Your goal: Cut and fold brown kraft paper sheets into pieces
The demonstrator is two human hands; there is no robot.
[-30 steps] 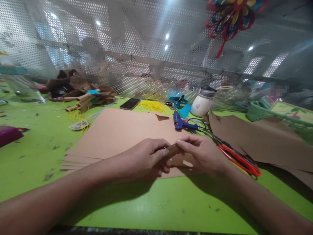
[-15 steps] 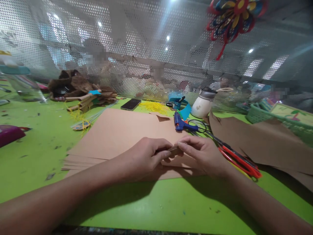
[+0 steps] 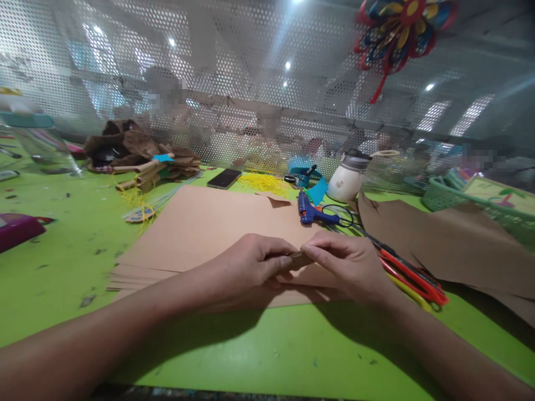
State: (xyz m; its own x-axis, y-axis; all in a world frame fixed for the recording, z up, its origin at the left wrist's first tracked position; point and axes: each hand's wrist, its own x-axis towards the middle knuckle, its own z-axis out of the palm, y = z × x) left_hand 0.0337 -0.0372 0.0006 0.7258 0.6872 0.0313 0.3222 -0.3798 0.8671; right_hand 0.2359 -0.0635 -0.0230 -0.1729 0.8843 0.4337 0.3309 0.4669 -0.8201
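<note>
Between my two hands is a small folded strip of brown paper (image 3: 298, 258). My left hand (image 3: 254, 267) pinches its left end with thumb and fingers. At the right end, my right hand (image 3: 349, 264) is closed on the same strip, thumb pressed along it. Both hands are over a stack of brown paper sheets (image 3: 188, 228) on the green table (image 3: 251, 351). Just beyond my right hand lies a blue hot glue gun (image 3: 309, 210) with a looped black cord. Red-handled scissors (image 3: 413, 275) rest to the right of that hand.
A brown paper sheet (image 3: 451, 245) and a green basket (image 3: 438, 195) lie right. Behind are a white bottle (image 3: 346, 178), yellow shredded strands (image 3: 265, 182) and a phone (image 3: 224, 178). Rolled brown paper pieces (image 3: 146, 175) and a clear jar (image 3: 42, 147) stand left. A perforated screen (image 3: 234, 72) rises behind.
My right hand has shifted slightly, its fingers closing nearer the strip. The left hand stays almost still, and both keep hold of the folded paper.
</note>
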